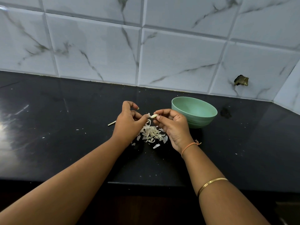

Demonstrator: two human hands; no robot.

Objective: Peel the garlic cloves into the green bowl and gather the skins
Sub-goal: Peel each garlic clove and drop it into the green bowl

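A small pale garlic clove [154, 115] is held between both hands above the counter. My right hand [172, 125] pinches the clove with thumb and forefinger. My left hand [129, 122] pinches a bit of skin at the clove's left end. Beneath the hands lies a loose pile of white garlic skins [152, 134] on the black counter. The green bowl [194, 112] stands just right of my right hand; its inside is mostly hidden from this angle.
A thin pale garlic stem [112, 123] lies on the black counter [65, 143] left of my left hand. Small skin flecks are scattered around. A tiled marble-pattern wall [146, 46] rises behind, and the counter's front edge runs below my forearms.
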